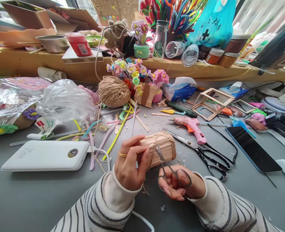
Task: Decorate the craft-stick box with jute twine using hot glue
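Observation:
My left hand (130, 162) is closed around the left end of a small box of wooden craft sticks (166, 149). Twine is wrapped along the box's edges. In my right hand (183, 183) is a small pair of metal scissors (168, 166), with fingers in the handle loops. The scissors' blades are a little apart, pointing up at the face of the box near my left fingertips. A loose twine end hangs below my left hand. Part of the box's left side is hidden behind my fingers.
Right of the box lie large black-handled scissors (200, 153), a pink glue gun (192, 127) and a phone (253, 148). A white power bank (45, 155) with a cable sits at left. Behind are a twine ball (113, 91), a stick frame (212, 103) and scattered pipe cleaners (119, 132).

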`<state>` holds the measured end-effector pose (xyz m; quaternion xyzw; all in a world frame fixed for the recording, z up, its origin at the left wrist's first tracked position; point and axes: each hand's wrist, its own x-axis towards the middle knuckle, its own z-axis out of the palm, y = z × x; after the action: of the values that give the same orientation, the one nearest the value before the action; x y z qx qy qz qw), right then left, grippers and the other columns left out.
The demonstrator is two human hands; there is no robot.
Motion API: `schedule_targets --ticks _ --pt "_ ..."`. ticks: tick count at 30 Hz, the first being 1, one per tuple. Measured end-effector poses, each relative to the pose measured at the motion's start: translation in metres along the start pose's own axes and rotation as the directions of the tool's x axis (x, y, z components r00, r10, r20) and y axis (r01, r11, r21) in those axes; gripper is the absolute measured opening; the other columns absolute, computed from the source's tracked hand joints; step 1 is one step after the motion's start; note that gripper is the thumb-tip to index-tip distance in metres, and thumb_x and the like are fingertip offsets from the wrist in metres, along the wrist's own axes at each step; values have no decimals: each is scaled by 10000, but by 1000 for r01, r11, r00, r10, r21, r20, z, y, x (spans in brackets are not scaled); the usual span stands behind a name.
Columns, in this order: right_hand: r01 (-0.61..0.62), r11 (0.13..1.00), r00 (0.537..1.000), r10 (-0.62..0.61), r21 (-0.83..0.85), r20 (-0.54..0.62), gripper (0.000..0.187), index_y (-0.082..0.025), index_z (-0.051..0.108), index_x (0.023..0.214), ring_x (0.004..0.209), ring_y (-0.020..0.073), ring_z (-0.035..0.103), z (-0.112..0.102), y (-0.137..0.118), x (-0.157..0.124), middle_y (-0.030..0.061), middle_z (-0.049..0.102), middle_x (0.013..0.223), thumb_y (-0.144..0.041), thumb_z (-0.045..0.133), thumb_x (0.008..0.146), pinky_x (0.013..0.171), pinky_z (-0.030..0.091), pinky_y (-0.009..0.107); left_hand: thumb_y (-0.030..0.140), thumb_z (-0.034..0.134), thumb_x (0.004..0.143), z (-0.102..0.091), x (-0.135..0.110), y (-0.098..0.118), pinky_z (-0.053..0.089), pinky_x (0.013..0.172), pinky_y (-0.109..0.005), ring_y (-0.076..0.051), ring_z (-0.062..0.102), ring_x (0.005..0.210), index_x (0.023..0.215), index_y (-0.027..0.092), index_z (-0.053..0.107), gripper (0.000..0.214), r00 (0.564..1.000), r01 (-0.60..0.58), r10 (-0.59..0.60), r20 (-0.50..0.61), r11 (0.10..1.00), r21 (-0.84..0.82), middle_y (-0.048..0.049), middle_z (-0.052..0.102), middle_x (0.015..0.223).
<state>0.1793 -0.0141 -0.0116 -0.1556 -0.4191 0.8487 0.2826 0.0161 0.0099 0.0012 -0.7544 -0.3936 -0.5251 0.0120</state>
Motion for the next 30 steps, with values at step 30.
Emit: schedule_targets --ticks 30 --pt "6 999 1000 -6 44 3 504 -122 481 696 256 12 194 4 2 0 -86 390 383 -625 497 730 248 107 153 64 532 782 0 1 1 529 782 -254 -135 567 919 841 140 518 97 1000 0 0 -7 1000 5 -87 566 1014"
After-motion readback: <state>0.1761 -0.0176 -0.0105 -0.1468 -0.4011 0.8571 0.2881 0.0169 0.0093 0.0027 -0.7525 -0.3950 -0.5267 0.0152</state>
